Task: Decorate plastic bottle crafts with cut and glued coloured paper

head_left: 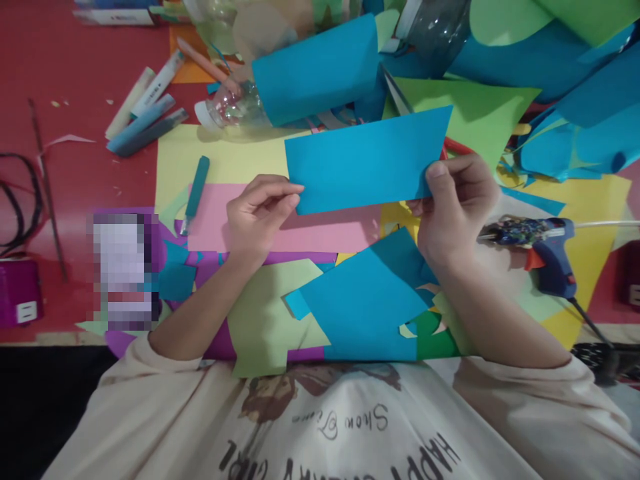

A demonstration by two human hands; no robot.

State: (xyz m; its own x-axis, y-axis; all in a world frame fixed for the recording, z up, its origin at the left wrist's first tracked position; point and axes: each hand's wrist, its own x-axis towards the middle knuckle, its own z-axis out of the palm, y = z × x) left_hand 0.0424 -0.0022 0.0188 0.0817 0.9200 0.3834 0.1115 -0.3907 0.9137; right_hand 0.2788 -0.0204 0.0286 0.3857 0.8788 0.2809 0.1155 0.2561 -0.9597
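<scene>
A blue paper rectangle [365,163] is held up over the table, its right end a little higher than its left. My left hand [260,217] pinches its lower left corner between thumb and fingers. At the right end, my right hand [453,203] grips the paper with the thumb on top and the fingers behind. Below the rectangle lie a pink sheet [240,213] and a larger blue sheet [360,293]. Scissors [397,93] are partly hidden behind the held paper, with red handles showing by my right hand.
A blue glue gun [555,267] lies at the right. A clear plastic bottle [230,110] wrapped in blue paper lies at the back. Several markers [145,127], a teal cutter [197,193] and a blurred-out phone [125,270] are on the left. Paper scraps are scattered around.
</scene>
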